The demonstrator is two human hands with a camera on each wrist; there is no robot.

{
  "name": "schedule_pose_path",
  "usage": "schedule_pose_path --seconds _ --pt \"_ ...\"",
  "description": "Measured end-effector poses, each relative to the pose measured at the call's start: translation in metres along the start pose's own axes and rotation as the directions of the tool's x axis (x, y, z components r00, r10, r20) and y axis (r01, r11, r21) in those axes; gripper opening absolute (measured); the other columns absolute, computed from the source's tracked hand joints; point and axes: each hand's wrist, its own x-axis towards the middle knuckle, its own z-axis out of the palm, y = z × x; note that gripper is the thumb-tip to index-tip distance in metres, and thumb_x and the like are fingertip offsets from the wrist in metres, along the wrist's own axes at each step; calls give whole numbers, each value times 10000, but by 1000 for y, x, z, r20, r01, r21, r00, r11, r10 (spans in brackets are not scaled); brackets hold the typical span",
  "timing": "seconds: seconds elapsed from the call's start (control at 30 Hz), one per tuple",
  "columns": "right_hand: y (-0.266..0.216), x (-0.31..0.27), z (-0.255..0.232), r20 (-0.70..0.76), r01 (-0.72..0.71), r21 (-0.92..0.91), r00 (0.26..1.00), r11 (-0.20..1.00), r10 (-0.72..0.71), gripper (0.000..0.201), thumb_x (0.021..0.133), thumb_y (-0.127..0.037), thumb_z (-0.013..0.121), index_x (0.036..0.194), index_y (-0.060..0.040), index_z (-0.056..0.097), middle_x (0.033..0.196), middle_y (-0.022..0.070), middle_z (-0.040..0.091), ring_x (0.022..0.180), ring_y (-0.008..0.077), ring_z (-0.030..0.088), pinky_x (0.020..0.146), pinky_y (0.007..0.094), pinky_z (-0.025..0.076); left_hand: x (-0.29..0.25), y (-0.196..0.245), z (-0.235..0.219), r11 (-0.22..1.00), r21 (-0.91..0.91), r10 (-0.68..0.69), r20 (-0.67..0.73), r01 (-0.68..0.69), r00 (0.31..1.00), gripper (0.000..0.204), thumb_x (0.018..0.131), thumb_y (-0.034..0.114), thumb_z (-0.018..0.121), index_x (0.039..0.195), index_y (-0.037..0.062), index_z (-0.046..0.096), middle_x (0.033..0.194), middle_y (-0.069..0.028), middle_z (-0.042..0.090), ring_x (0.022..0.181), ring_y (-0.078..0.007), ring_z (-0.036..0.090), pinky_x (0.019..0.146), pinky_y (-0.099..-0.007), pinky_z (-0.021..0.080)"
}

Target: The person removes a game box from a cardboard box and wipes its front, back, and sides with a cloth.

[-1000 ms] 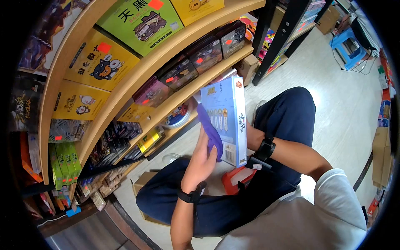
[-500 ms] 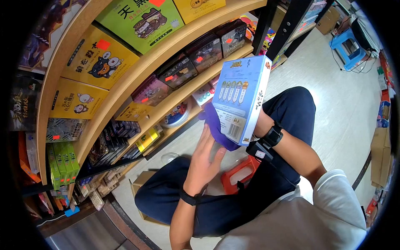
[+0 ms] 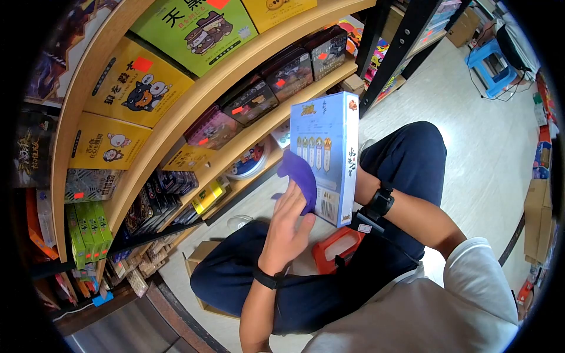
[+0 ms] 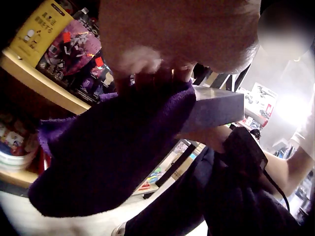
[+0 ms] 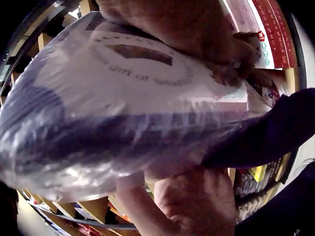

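Observation:
A blue-and-white board game box in clear plastic wrap is held upright and slightly tilted in front of the shelves. My right hand grips it from behind; its fingers are hidden there in the head view. In the right wrist view, that hand lies along the wrapped box. A purple cloth lies against the box's left side, held by my left hand, whose fingertips are covered by it. The left wrist view shows the cloth draping below the fingers.
Curved wooden shelves carry yellow, green and dark game boxes on the left. A red plastic stool is on the floor between my legs, with an open cardboard box beside my left knee. A blue stool stands farther back.
The box swung right and tilted to show its printed back, then came partly back left and upright. The left hand and cloth stayed by its left side.

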Motion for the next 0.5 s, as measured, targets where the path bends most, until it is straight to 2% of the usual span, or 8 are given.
schedule_pose_path --seconds 0.07,0.2,0.23,0.33,0.37,0.47,0.5 --pt "11 7 -10 -6 -7 -30 1000 1000 6 691 972 -566 323 1436 -55 330 1362 157 477 1205 266 509 1055 405 394 -1 -2 0 1000 14 -6 -2 6 1000 459 875 109 532 1295 -67 477 1397 -270 426 1360 -427 323 1093 -446 265" --pt "16 1 3 -68 -74 -34 995 997 72 643 988 -519 339 1429 -52 340 1330 151 504 1167 236 537 1038 373 414 -1 -2 0 1000 10 -23 -29 23 999 459 919 191 497 1287 -80 470 1392 -287 418 1352 -446 321 1094 -451 259" --pt "17 2 -1 -2 -39 -80 999 996 39 596 997 -474 364 1416 -50 355 1302 139 524 1147 226 552 1017 366 437 -2 -3 0 1000 12 -24 -34 24 999 472 932 219 484 1295 -82 463 1394 -290 414 1352 -448 318 1095 -453 256" --pt "30 0 -6 -1 -15 -179 1000 984 15 544 1000 -418 406 1395 -46 375 1290 125 530 1142 219 554 1002 366 454 -4 -8 1 1000 1 -25 -63 25 998 537 963 314 437 1325 -83 431 1409 -296 392 1357 -451 305 1099 -452 240" --pt "32 -3 -6 -33 -43 -207 999 978 37 519 998 -380 436 1394 -49 380 1283 121 534 1138 209 555 998 370 458 -4 -9 1 1000 -5 -25 -74 25 997 564 972 347 420 1337 -82 418 1415 -297 384 1360 -451 299 1101 -451 234" --pt "44 -4 -13 34 -64 -255 997 965 75 505 1001 -342 442 1412 -61 357 1301 114 519 1148 211 550 1009 374 448 -2 -10 -3 1000 -9 -14 -103 13 995 608 976 384 390 1369 -79 382 1439 -297 352 1369 -444 286 1105 -442 220" --pt "46 -1 -17 86 -110 -243 987 964 134 556 995 -365 461 1443 -74 308 1336 114 487 1179 216 530 1025 380 432 -2 -11 -4 1000 -8 -26 -99 25 995 625 979 402 363 1381 -76 367 1454 -298 327 1373 -443 278 1107 -434 216"
